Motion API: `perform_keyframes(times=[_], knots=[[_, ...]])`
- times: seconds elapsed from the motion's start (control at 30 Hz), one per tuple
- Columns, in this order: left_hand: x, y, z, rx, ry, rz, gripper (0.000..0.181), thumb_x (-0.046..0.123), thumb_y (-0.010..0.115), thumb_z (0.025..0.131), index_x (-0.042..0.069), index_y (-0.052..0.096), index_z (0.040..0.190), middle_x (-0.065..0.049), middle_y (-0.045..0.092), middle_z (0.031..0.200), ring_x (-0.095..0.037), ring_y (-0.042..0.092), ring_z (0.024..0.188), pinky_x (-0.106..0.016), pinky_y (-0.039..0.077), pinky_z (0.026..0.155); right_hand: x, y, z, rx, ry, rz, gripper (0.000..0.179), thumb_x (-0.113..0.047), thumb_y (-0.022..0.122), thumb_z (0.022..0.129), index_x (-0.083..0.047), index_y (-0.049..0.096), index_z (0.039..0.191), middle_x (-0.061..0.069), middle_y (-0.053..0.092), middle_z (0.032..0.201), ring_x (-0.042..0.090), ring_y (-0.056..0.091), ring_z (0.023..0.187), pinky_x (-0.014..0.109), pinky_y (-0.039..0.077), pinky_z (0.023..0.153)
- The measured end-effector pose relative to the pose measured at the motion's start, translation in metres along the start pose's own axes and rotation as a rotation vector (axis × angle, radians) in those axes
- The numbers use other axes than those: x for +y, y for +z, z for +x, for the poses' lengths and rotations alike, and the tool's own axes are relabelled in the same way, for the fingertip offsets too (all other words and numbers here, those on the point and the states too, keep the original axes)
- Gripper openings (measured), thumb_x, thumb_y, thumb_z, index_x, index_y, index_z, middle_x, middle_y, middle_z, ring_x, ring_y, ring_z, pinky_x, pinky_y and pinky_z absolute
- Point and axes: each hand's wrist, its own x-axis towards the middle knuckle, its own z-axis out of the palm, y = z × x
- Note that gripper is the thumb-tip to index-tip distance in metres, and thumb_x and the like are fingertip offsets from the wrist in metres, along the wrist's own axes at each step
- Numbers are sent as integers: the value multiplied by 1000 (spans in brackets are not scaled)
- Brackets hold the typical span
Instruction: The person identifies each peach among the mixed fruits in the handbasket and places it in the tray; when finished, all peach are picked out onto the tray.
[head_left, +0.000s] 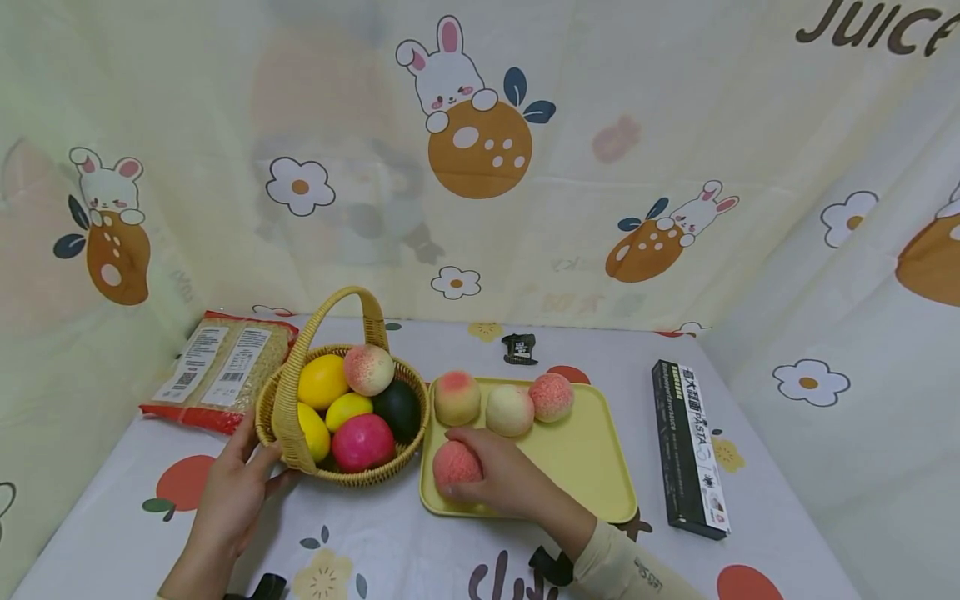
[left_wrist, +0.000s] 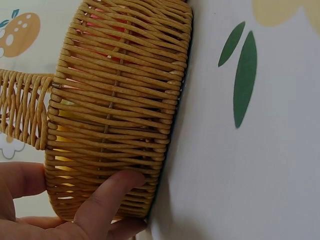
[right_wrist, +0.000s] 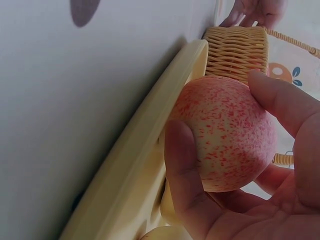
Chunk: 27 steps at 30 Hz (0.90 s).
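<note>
My right hand [head_left: 506, 471] grips a speckled pink-red peach [head_left: 457, 468] over the left front of the yellow tray [head_left: 581, 467]. In the right wrist view the thumb and fingers wrap this peach [right_wrist: 225, 135] near the tray's rim. Three more peaches [head_left: 510, 410] sit along the tray's back. My left hand [head_left: 236, 492] holds the left side of a wicker basket [head_left: 375, 477]. Its thumb lies against the weave in the left wrist view. Inside the basket are yellow fruits [head_left: 323, 381], a peach [head_left: 368, 370], a dark green fruit [head_left: 398, 411] and a pinkish-red fruit [head_left: 363, 442].
A clear bag of grain [head_left: 225, 367] with red edges lies behind and left of the basket. To the tray's right is a black pasta box [head_left: 688, 450]. A small black packet [head_left: 519, 349] lies behind the tray. A patterned curtain [head_left: 480, 233] encloses the table.
</note>
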Motion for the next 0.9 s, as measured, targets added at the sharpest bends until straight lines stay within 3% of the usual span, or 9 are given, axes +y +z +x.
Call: perform_keyframes(times=[0.5, 0.73, 0.9], knots=[[1, 0, -1, -6, -6, -7, 77, 25, 46, 113, 44, -6, 167, 2, 0, 180, -37, 25, 162, -50, 47, 109, -2, -1, -3, -12, 9, -18, 71, -36, 86, 86, -13, 59, 148, 2, 67, 143, 19, 62, 131, 48, 50, 116], [-2, 0, -1, -6, -4, -16, 76, 25, 46, 113, 44, -5, 167, 3, 0, 180, -36, 26, 161, -51, 48, 108, -10, -19, -13, -49, 44, 5, 80, -51, 81, 89, -14, 54, 154, 5, 64, 148, 23, 61, 135, 53, 48, 117], [-3, 0, 0, -1, 12, -11, 77, 27, 47, 113, 44, -4, 167, 2, 2, 180, -37, 27, 161, -51, 49, 108, -14, -38, -23, -15, 59, 52, 71, -40, 78, 95, -13, 52, 156, 9, 61, 153, 34, 58, 140, 60, 46, 117]])
